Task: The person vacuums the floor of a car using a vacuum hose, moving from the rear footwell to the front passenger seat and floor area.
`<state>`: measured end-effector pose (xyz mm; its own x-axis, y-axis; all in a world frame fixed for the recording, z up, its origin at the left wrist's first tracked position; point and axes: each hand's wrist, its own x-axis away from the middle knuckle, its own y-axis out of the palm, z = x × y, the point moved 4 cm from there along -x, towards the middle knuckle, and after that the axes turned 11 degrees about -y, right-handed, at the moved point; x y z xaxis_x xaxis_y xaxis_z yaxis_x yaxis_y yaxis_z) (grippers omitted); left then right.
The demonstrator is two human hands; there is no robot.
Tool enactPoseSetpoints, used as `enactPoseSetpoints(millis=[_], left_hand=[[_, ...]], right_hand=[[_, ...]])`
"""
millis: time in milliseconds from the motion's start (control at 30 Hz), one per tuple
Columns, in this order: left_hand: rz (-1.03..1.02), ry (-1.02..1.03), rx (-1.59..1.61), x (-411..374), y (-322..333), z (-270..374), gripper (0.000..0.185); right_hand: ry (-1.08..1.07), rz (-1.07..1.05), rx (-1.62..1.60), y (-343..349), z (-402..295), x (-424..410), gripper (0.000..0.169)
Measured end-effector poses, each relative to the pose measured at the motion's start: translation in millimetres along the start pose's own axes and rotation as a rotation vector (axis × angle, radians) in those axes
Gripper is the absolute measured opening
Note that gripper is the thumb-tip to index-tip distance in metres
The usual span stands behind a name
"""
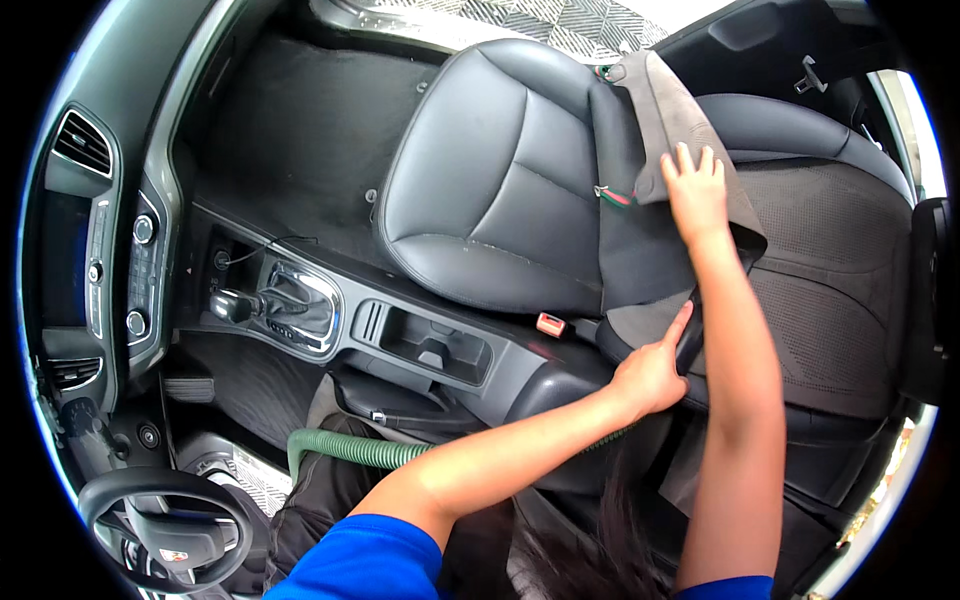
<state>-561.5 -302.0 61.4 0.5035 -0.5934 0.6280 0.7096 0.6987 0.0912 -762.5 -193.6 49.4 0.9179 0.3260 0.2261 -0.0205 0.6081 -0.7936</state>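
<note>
My left hand (651,375) is closed around a black vacuum nozzle (693,330), its index finger stretched along it. The nozzle's tip is hidden under a raised fabric layer at the passenger seat's backrest. From near this hand a green ribbed hose (367,448) runs behind my forearm and across my lap. My right hand (697,184) lies with fingers spread on a folded-back grey seat-cover flap (660,105). A green and red strap (618,197) with a metal hook hangs at the flap's edge. Below it is the black leather seat cushion (480,165).
An orange-red seat-belt buckle (550,325) stands beside the cushion. The centre console (517,367) holds a gear lever (232,306) and a cup holder (450,345). The handbrake (420,417) lies beside my lap. A steering wheel (88,502) is at lower left, a headrest (934,300) at right.
</note>
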Motion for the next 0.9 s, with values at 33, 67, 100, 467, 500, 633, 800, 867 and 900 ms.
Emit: enactPoseSetpoints(millis=[33,67,100,467,500,633,800,867,900], left_hand=[[-0.006,0.006,0.009,1.1,-0.8,-1.0,0.109],[0.03,-0.001,-0.002,0.9,-5.7,-5.4,0.109],[0.163,0.077,-0.02,-2.7,-4.6,-17.3,0.107],[-0.746,-0.093,0.627,124.6,-103.2,-38.9,0.105],[-0.731,-0.063,0.646,125.9,-112.4,-31.1,0.106],[-0.572,-0.005,0.854,90.9,-128.3,27.1,0.11],[-0.32,-0.023,0.749,6.5,-86.5,68.3,0.098],[-0.589,-0.063,0.678,45.4,-18.2,68.4,0.1],[-0.689,-0.106,0.745,78.1,9.9,62.4,0.101]], right_hand=[[0.039,-0.021,-0.178,-5.4,22.0,-8.1,0.032],[0.166,0.096,-0.164,-24.3,47.4,-13.3,0.025],[0.288,0.224,-0.153,-55.0,76.4,-14.8,0.02],[0.596,0.389,-0.402,-83.8,214.4,265.2,0.052],[0.527,0.505,-0.394,-90.5,210.0,258.7,0.053],[0.509,0.543,-0.625,-78.9,225.8,268.3,0.056],[0.668,0.654,-0.693,-72.2,227.0,258.6,0.051],[0.69,0.633,-0.662,-67.2,231.9,265.6,0.05],[0.699,0.618,-0.66,-66.9,228.7,267.0,0.05]])
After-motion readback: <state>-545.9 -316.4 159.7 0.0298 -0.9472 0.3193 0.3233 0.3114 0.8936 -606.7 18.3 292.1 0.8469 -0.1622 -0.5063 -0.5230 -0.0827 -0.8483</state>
